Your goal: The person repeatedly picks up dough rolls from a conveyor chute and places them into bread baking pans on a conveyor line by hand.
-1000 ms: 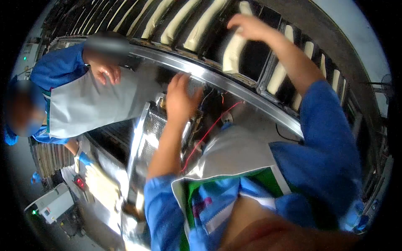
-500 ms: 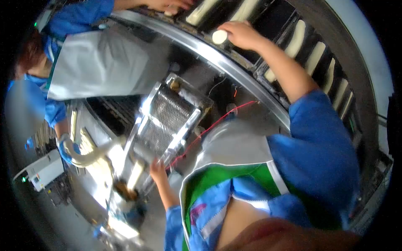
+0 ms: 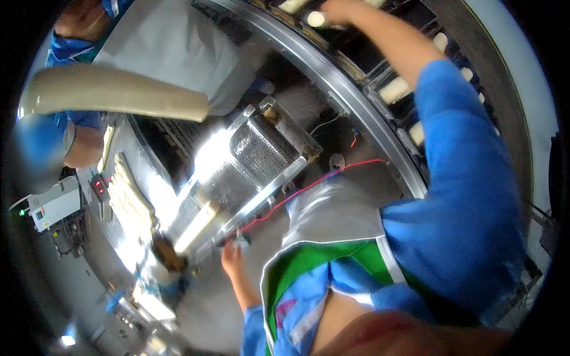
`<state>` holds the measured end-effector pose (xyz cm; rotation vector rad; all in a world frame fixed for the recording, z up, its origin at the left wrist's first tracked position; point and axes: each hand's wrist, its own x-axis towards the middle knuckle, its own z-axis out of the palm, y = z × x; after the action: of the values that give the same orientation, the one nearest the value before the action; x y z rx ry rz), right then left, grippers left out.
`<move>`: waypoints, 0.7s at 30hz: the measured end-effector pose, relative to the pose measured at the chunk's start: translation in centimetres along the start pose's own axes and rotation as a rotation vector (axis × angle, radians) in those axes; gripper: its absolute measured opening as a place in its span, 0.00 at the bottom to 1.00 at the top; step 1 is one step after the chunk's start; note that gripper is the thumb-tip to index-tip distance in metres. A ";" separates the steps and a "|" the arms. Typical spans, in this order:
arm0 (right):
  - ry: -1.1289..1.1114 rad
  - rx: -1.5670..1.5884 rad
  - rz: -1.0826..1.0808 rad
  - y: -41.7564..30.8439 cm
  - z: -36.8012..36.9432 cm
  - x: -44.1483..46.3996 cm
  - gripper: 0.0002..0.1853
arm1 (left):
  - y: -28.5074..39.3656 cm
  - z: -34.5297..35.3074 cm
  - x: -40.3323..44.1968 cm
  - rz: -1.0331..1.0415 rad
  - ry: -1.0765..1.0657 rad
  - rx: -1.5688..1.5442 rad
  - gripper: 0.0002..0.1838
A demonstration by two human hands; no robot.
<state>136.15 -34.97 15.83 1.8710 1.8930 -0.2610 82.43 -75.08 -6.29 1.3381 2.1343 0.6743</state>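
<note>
At the top, my right hand [image 3: 344,12] is wrapped round a pale dough roll [image 3: 317,19], whose round end faces the camera above a dark tray [image 3: 353,65]. Low in the middle, my left hand [image 3: 231,256] hangs beside the lower end of a mesh conveyor [image 3: 255,148]; its fingers are blurred. On that conveyor lies another dough roll [image 3: 198,227], which my left hand does not visibly touch. More pale rolls [image 3: 395,90] rest in the dark trays to the right.
A co-worker in a grey apron [image 3: 172,53] stands at upper left, with a long dough piece [image 3: 119,92] in front. Several dough strips [image 3: 127,193] lie on a shiny table. A metal rail [image 3: 320,62] curves past the trays, and a red wire [image 3: 309,188] crosses beside the conveyor.
My left hand has dropped from near the rail to the conveyor's lower end. My right hand has closed round a roll. The roll on the conveyor and the co-worker's long dough piece have come into fuller view.
</note>
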 end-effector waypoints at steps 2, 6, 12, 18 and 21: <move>0.324 -0.199 0.045 -0.3 7.1 7.1 0.19 | -2.5 -0.8 -2.4 -0.089 -0.024 -0.032 0.21; 0.846 0.061 -0.016 1.0 12.3 1.5 0.20 | -2.5 -1.7 -5.3 -0.264 -0.074 -0.350 0.21; 0.225 0.176 0.054 -0.6 17.9 -3.6 0.31 | -0.4 1.3 -3.5 -0.110 -0.058 0.045 0.16; 0.476 0.235 -0.085 -2.7 18.5 2.0 0.35 | -5.9 3.1 0.5 -0.221 0.054 -0.371 0.14; 0.707 0.289 -0.060 -3.6 22.2 2.6 0.30 | -7.4 1.9 -0.1 -0.182 0.056 -0.034 0.18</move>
<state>136.95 -42.79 -5.40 2.3074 2.4733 0.1458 78.89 -77.76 -12.55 1.1025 2.2456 0.6778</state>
